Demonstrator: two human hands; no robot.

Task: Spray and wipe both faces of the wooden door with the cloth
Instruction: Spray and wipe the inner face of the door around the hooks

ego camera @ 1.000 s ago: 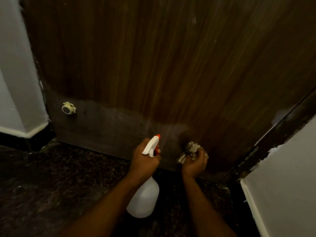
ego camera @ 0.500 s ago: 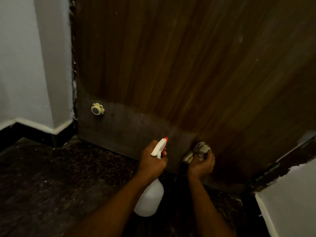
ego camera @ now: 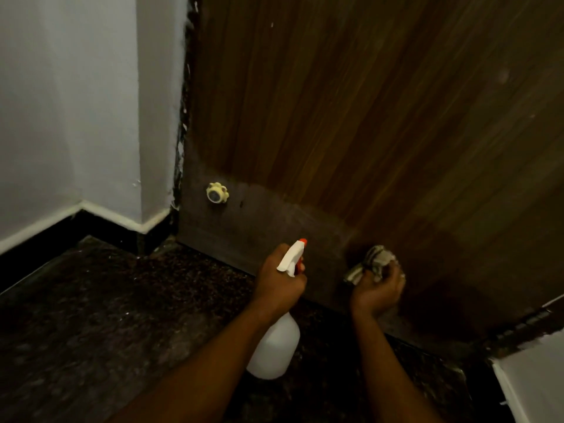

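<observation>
Now, left fingers (ego camera: 299, 281) gripping the spray bottle (ego camera: 274, 349), right fingers (ego camera: 394, 276) bunching the cloth (ego camera: 377, 260), we risk spraying the floor (ego camera: 122, 315) beneath them, the nozzle (ego camera: 302, 241) sitting so low.

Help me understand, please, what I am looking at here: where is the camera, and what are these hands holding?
There is no machine here. A person wears a wide-angle camera on the head, looking forward and down, so you see their own arms. The left hand grips a white spray bottle, its nozzle aimed at the wooden door. The right hand holds a bunched cloth low at the door, seemingly touching it. A small pale knob sticks out of the door near the white wall. Below lies a dark speckled floor.
</observation>
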